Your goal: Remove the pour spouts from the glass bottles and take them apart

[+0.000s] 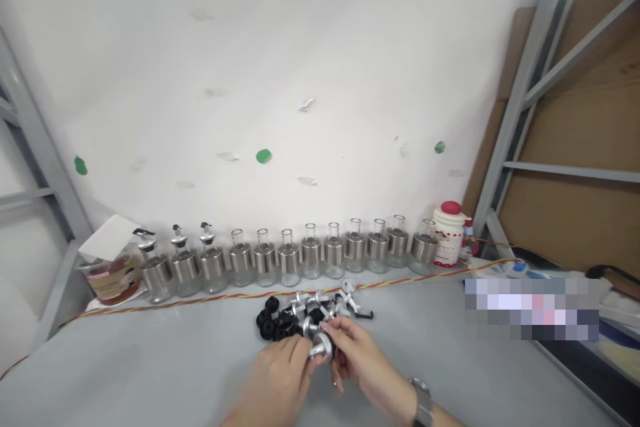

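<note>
Close to the front of the table, both hands meet on one silver pour spout (323, 347) with a wide round collar. My left hand (283, 370) is closed round its narrow end. My right hand (361, 350) pinches the black part behind the collar, largely hidden by the fingers. Just beyond the hands lies a loose heap of black rubber stoppers (267, 328) and silver spout pieces (300, 305), some with small black levers. A further silver piece (309, 327) lies directly behind the held spout; whether the right fingertips touch it, I cannot tell.
Along the wall stands a row of glass bottles with steel sleeves (265, 259). Three at the left end carry spouts (207, 233). A labelled tub (113, 279) and a red-lidded jar (449, 237) flank the row. A twisted red-yellow cord (230, 295) crosses in front.
</note>
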Action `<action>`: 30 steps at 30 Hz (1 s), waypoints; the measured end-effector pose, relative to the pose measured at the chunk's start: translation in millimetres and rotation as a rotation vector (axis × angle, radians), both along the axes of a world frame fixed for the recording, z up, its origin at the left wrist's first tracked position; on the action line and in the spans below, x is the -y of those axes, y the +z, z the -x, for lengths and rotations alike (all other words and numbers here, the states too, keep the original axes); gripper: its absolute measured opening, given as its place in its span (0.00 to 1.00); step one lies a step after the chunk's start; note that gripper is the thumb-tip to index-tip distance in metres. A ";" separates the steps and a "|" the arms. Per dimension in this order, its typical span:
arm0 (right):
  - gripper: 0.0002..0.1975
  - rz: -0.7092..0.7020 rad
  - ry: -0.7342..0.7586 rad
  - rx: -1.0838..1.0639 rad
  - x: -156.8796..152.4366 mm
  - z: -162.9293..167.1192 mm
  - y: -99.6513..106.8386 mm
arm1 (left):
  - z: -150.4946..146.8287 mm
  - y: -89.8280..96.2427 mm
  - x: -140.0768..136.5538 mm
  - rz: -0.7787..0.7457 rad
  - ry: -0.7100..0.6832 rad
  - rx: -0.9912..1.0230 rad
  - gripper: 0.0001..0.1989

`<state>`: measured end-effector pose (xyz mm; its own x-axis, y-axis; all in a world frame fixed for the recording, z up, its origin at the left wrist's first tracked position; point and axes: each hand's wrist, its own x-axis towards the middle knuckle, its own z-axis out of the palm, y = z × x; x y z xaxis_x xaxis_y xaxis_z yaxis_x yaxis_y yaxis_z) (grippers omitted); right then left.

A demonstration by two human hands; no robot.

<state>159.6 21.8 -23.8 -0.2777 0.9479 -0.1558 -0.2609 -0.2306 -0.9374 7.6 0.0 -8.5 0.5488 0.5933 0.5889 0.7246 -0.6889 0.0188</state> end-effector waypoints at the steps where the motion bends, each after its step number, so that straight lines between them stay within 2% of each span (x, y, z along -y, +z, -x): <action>1: 0.24 -0.004 0.009 0.011 -0.3 0.0 -0.8 | 0.1 -0.6 -0.1 0.031 0.000 0.010 0.08; 11: 0.21 -0.274 -0.083 0.153 9.0 -0.2 -0.7 | 0.1 -3.7 2.4 0.311 -0.030 0.235 0.11; 14: 0.19 -0.316 -0.095 0.183 12.8 -0.3 -0.8 | -4.2 -4.5 3.4 0.570 0.008 0.404 0.16; 17: 0.18 -0.371 -0.122 0.216 19.1 -2.0 3.9 | -10.6 -6.3 1.7 0.870 0.055 0.686 0.19; 21: 0.16 -0.500 -0.153 0.300 26.4 -4.7 11.4 | -17.0 -6.5 -2.5 1.139 0.011 1.014 0.24; 25: 0.13 -0.597 -0.148 0.427 27.7 -5.6 12.3 | -19.5 -3.9 -5.0 1.244 -0.002 1.121 0.26; 30: 0.12 -0.623 -0.136 0.481 29.0 -5.9 13.7 | -20.0 -1.2 -7.6 1.338 -0.017 1.187 0.26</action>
<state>165.5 -7.2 -10.0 -0.1900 0.9207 0.3410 0.2164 0.3780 -0.9001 27.6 7.6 -9.7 0.2420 0.9503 -0.1961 -0.0975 0.2249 0.9695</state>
